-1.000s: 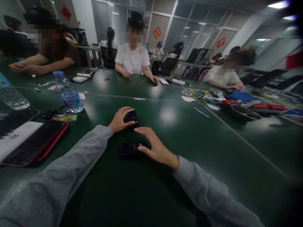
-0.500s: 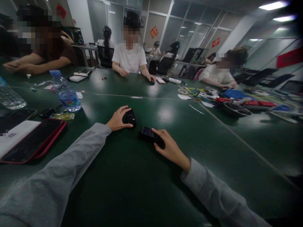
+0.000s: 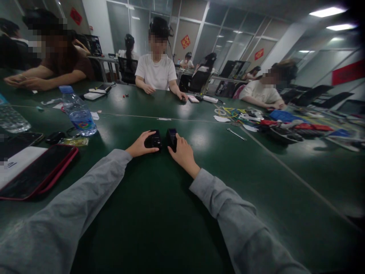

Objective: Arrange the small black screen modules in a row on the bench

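On the green table (image 3: 148, 213), my left hand (image 3: 141, 144) grips a small black device (image 3: 155, 140) between thumb and fingers. Just to its right, my right hand (image 3: 183, 152) is closed on a second black device with a dark screen (image 3: 172, 136). A narrow gap separates the two devices, whose far ends point away from me. My fingers and palms cover part of each device.
At left are a water bottle (image 3: 78, 112), a phone in a red case (image 3: 42, 171) and a white box (image 3: 19, 161). A wrench (image 3: 236, 134) and heaped cables (image 3: 234, 114) lie at right. A person in white (image 3: 156, 72) sits opposite.
My right hand has moved left and away from me with its device, which has turned from lying sideways to pointing forward beside the other. My left hand has barely moved.
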`<action>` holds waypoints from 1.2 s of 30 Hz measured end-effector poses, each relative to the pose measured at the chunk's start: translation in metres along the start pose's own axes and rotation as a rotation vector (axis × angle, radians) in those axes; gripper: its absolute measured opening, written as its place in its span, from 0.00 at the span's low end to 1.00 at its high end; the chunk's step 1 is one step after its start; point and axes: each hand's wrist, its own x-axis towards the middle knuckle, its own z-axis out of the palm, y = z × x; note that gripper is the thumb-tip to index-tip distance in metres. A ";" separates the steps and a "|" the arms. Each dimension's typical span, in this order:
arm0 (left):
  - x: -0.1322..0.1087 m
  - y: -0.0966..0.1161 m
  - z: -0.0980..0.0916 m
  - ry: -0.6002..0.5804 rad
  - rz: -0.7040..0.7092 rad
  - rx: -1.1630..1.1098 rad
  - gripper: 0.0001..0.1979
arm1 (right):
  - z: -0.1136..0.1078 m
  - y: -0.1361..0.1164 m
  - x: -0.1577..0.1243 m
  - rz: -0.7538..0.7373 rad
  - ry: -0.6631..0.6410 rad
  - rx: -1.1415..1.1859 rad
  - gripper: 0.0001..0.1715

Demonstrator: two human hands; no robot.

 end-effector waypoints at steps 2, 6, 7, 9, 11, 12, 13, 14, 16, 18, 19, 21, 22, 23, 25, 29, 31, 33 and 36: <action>0.001 -0.001 -0.002 -0.009 -0.026 -0.044 0.45 | -0.001 0.001 -0.001 -0.021 0.004 0.006 0.39; 0.002 -0.001 -0.005 -0.026 -0.056 -0.090 0.44 | -0.002 0.002 -0.004 -0.042 0.007 0.044 0.39; 0.002 -0.001 -0.005 -0.024 -0.058 -0.095 0.44 | -0.002 0.002 -0.004 -0.045 0.005 0.053 0.39; 0.003 -0.001 -0.006 -0.018 -0.061 -0.107 0.44 | 0.000 0.001 -0.004 -0.050 0.007 0.058 0.39; 0.003 -0.002 -0.006 -0.017 -0.066 -0.123 0.44 | 0.001 0.001 -0.004 -0.048 0.008 0.050 0.40; 0.003 -0.004 -0.006 -0.016 -0.065 -0.134 0.44 | 0.002 0.001 -0.004 -0.043 0.005 0.042 0.40; 0.004 -0.005 -0.006 -0.018 -0.061 -0.147 0.44 | 0.002 0.000 -0.004 -0.038 0.000 0.031 0.40; 0.004 -0.007 -0.006 -0.020 -0.055 -0.160 0.44 | 0.001 0.000 -0.004 -0.033 -0.007 0.020 0.40; 0.005 -0.010 -0.006 -0.026 -0.046 -0.183 0.44 | 0.000 -0.001 -0.005 -0.028 -0.021 -0.003 0.40; 0.005 -0.012 -0.006 -0.033 -0.047 -0.196 0.44 | -0.001 -0.002 -0.005 -0.028 -0.033 -0.014 0.40; 0.006 -0.012 -0.007 -0.037 -0.050 -0.199 0.44 | -0.002 -0.003 -0.005 -0.028 -0.036 -0.016 0.41; 0.006 -0.012 -0.007 -0.040 -0.055 -0.200 0.44 | -0.002 -0.003 -0.005 -0.030 -0.036 -0.014 0.41; 0.006 -0.011 -0.007 -0.040 -0.058 -0.200 0.44 | -0.002 -0.003 -0.005 -0.033 -0.033 -0.013 0.41; 0.005 -0.011 -0.007 -0.038 -0.061 -0.199 0.44 | -0.002 -0.002 -0.005 -0.036 -0.030 -0.012 0.41; 0.005 -0.010 -0.007 -0.035 -0.067 -0.194 0.44 | -0.001 -0.002 -0.005 -0.039 -0.025 -0.013 0.41; 0.005 -0.010 -0.007 -0.039 -0.061 -0.176 0.44 | -0.001 -0.002 -0.005 -0.038 -0.028 -0.023 0.41; 0.005 -0.011 -0.008 -0.040 -0.059 -0.169 0.44 | -0.002 -0.003 -0.005 -0.039 -0.031 -0.032 0.40; 0.005 -0.011 -0.008 -0.041 -0.057 -0.164 0.44 | -0.004 -0.003 -0.005 -0.039 -0.037 -0.047 0.40; 0.005 -0.012 -0.007 -0.034 -0.051 -0.167 0.44 | -0.006 -0.004 -0.005 -0.041 -0.052 -0.077 0.39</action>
